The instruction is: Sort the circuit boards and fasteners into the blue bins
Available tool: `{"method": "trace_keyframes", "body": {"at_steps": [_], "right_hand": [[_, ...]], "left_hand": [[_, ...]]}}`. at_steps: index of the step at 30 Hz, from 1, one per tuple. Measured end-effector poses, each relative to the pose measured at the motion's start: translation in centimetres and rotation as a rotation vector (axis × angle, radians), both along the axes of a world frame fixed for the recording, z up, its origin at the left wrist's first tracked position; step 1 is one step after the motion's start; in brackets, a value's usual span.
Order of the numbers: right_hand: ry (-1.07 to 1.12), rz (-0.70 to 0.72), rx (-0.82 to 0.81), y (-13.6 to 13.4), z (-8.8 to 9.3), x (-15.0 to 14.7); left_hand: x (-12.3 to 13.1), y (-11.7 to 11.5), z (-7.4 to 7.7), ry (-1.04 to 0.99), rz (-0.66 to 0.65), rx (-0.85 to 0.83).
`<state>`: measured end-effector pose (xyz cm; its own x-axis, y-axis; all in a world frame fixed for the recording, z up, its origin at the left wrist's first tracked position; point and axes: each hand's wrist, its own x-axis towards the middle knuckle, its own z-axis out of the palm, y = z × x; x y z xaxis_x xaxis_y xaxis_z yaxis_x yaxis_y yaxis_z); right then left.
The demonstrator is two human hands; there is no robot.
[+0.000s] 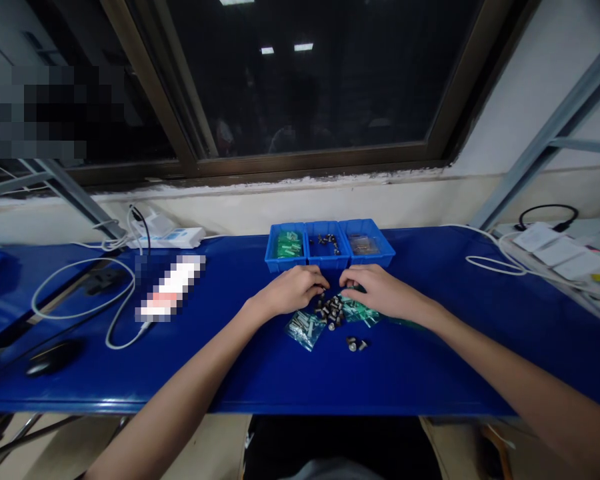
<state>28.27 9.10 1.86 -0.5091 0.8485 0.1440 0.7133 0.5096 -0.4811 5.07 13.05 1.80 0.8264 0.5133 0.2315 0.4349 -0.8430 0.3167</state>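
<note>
Two hands meet over a small heap of loose metal parts (332, 309) near the middle of the blue bench mat (280, 373), seen from the head camera. The left hand (293, 290) comes in from ten o'clock of the heap and the right hand (375, 291) from two o'clock. Both are palm down with the fingers curled, the tips at the heap's far edge. The tips are tucked under, so I cannot tell whether either one has a piece pinched or merely rests there.

At seven o'clock of the heap, just beside it, lies a clear bag of silvery parts (305, 327). At three o'clock a green-tinted bag (361, 311) lies partly under the right hand. Two stray pieces (356, 345) sit apart at five o'clock.

At twelve o'clock stand three blue bins in a row, touching. The left bin (285, 264) holds green packets, the middle bin (325, 263) holds dark metal bits, and the right bin (377, 260) holds a flat clear packet.

The parts look hard, stiff and dense for their size, and smooth enough to roll or slip. I'd judge each is best pinched across its body between thumb and forefinger, one at a time. The bags look limp and slick, so a corner or top edge is the place to take them.

Far off at nine o'clock are a mouse (53, 357) and a white cable (75, 267).
</note>
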Motion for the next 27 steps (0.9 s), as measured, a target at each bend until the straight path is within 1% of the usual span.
{"method": "trace_keyframes", "body": {"at_steps": [7,10,15,21,27], "right_hand": [[0.047,0.024,0.072,0.0,-0.4,-0.6],[0.062,-0.002,0.132,0.1,-0.6,-0.9],[0.159,-0.032,0.166,-0.1,-0.5,-1.4],[0.244,-0.036,0.187,-0.5,-0.3,-1.8],[0.222,-0.017,0.264,-0.6,-0.4,-1.8]], "left_hand": [[0.1,-0.1,-0.1,0.003,0.065,0.036],[0.2,-0.3,0.0,-0.09,0.089,0.041],[0.6,-0.7,0.5,-0.277,0.106,-0.047],[0.9,-0.9,0.6,-0.342,0.101,-0.083],[1.0,-1.0,0.3,-0.354,0.08,-0.075]]}}
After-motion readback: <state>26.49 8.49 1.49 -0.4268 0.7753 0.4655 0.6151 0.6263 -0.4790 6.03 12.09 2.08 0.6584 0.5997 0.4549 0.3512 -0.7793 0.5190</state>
